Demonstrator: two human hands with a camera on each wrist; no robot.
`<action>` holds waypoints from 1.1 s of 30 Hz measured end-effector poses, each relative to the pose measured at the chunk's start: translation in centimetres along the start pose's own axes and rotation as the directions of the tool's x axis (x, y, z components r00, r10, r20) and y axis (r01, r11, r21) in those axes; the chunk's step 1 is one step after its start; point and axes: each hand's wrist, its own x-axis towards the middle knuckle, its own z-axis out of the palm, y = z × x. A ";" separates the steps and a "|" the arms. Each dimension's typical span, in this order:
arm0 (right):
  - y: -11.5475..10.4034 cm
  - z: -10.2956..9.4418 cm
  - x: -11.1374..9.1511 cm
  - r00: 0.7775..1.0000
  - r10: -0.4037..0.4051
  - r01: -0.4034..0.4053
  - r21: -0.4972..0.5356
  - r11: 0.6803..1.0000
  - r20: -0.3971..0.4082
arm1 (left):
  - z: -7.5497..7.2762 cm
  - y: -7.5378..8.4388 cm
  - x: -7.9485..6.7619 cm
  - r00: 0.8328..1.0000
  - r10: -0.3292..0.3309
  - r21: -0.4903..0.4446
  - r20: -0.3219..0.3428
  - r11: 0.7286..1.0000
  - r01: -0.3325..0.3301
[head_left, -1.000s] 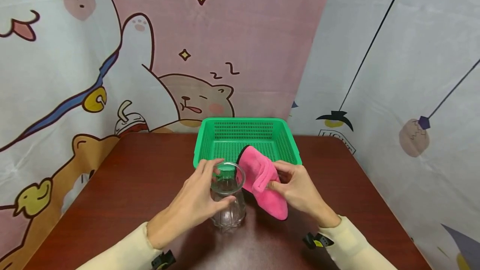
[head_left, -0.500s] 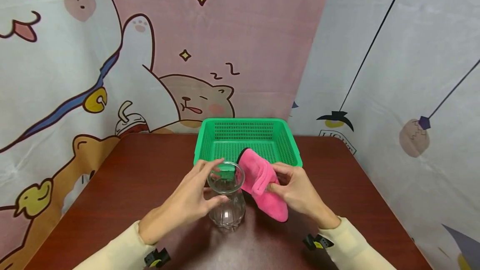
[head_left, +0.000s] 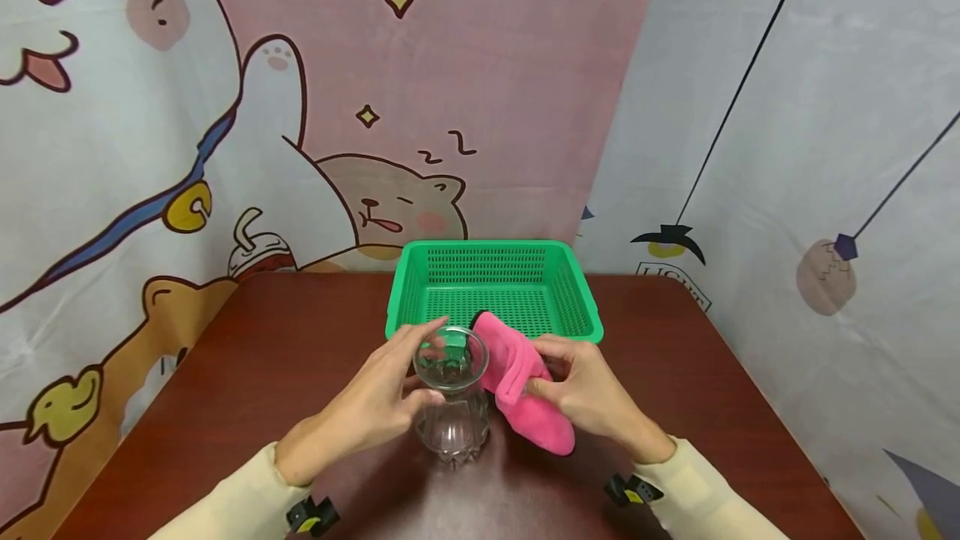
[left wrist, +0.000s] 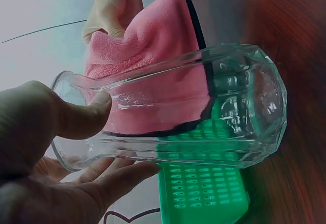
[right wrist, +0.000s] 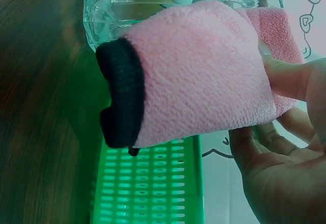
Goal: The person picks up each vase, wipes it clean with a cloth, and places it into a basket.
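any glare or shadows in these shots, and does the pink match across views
Head: pale sheen on the near tabletop, a small highlight low on the glass vase, and a soft shadow below the left hand; left wrist: bright streaks along the glass; right wrist: the cloth looks paler than its vivid pink in the head view.

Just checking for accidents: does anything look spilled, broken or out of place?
Nothing stands out. The glass vase is upright with no visible crack, the green basket sits straight behind it, and no spill shows on the table. The pink cloth is simply bunched in the right hand.
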 end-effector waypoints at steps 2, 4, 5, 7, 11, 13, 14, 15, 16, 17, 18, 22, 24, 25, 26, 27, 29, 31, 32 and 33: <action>0.0 0.2 0.0 1.000 0.002 -0.002 -0.003 1.000 0.009 | 0.0 -0.1 0.1 1.000 0.009 -0.007 0.008 1.000 -0.009; 0.0 0.4 0.0 1.000 0.002 -0.002 -0.005 1.000 0.016 | -0.1 -0.2 0.1 1.000 0.019 -0.002 0.019 1.000 -0.019; 0.0 0.5 0.0 1.000 0.003 -0.003 -0.004 1.000 0.020 | -0.1 -0.2 0.1 0.999 0.028 0.003 0.025 1.000 -0.028; -0.1 0.7 0.0 1.000 0.001 -0.001 -0.003 1.000 0.026 | -0.2 -0.3 0.2 0.999 0.040 0.007 0.037 0.999 -0.040; -0.3 1.1 0.2 0.999 -0.014 0.014 -0.005 1.000 0.036 | -0.4 -0.4 0.1 0.997 0.049 0.005 0.065 0.999 -0.049; -0.3 1.3 0.3 0.999 -0.021 0.021 -0.002 1.000 0.042 | -0.5 -0.4 0.0 0.996 0.039 -0.006 0.080 0.999 -0.038; -0.4 1.4 0.4 0.999 -0.022 0.022 -0.001 1.000 0.044 | -0.5 -0.5 -0.1 0.996 0.036 -0.003 0.084 0.999 -0.036; -0.4 1.6 0.4 0.999 -0.023 0.023 0.000 1.000 0.046 | -0.5 -0.5 -0.1 0.996 0.029 -0.004 0.087 1.000 -0.029; -0.4 1.7 0.4 0.999 -0.025 0.025 0.001 1.000 0.048 | -0.5 -0.4 -0.2 0.996 0.021 -0.001 0.089 1.000 -0.021; -0.4 1.8 0.4 0.998 -0.024 0.024 0.005 1.000 0.050 | -0.4 -0.4 -0.3 0.996 0.014 0.004 0.088 1.000 -0.014; -0.4 1.9 0.4 0.998 -0.025 0.025 0.008 1.000 0.052 | -0.4 -0.4 -0.3 0.997 0.007 0.018 0.083 1.000 -0.008; -0.4 2.1 0.5 0.998 -0.031 0.030 0.013 0.999 0.050 | 0.2 -0.1 -0.2 0.999 -0.004 0.066 0.038 0.998 0.001; -0.5 2.2 0.5 0.998 -0.033 0.032 0.015 0.999 0.048 | 0.4 0.0 -0.1 1.000 0.005 0.083 0.012 0.997 -0.006; -0.5 2.2 0.6 0.998 -0.034 0.033 0.014 0.999 0.047 | 0.4 0.1 0.0 1.000 0.011 0.083 0.003 0.997 -0.011; -0.5 2.2 0.6 0.998 -0.034 0.033 0.014 0.999 0.047 | 0.5 0.1 0.0 1.000 0.017 0.082 -0.002 0.996 -0.017; -0.5 2.2 0.7 0.998 -0.032 0.031 0.013 0.999 0.045 | 0.6 0.2 0.1 1.000 0.025 0.087 -0.004 0.996 -0.025; -0.6 2.3 0.7 0.999 -0.028 0.028 0.013 1.000 0.042 | 0.6 0.2 0.2 0.999 0.040 0.094 -0.004 0.995 -0.039; -0.8 2.3 0.8 0.999 -0.022 0.021 0.016 1.000 0.039 | 0.7 0.2 0.2 0.999 0.054 0.095 -0.002 0.994 -0.053; -0.8 2.3 0.8 0.999 -0.020 0.019 0.021 1.000 0.038 | 0.7 0.2 0.2 0.998 0.060 0.095 -0.003 0.994 -0.060; -0.9 2.4 0.8 0.999 -0.019 0.018 0.025 1.000 0.036 | 0.7 0.2 0.2 0.998 0.063 0.096 -0.002 0.993 -0.063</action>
